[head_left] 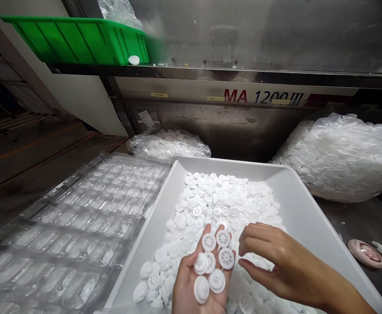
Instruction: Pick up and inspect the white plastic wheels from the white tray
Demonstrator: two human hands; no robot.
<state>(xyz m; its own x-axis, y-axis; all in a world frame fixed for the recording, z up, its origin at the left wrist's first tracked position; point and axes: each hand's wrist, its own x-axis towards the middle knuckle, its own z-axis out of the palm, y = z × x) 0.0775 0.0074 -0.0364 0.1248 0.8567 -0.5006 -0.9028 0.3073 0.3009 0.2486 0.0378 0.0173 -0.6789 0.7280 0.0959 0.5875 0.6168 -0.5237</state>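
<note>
My left hand [195,283] lies palm up over the white tray [295,205], fingers stretched out, with several small white plastic wheels [213,261] resting on the palm and fingers. My right hand [275,257] hovers just to the right of it, fingers curled and close together, their tips almost touching the wheels on my left palm. I cannot make out whether anything is pinched in it. A heap of the same white wheels [223,200] fills the tray below both hands.
A clear blister tray [76,222] with rows of pockets lies to the left. Two plastic bags of white parts sit behind [167,144] and at right [344,157]. A green bin [76,39] stands on the machine ledge. A pink round object [365,253] lies at right.
</note>
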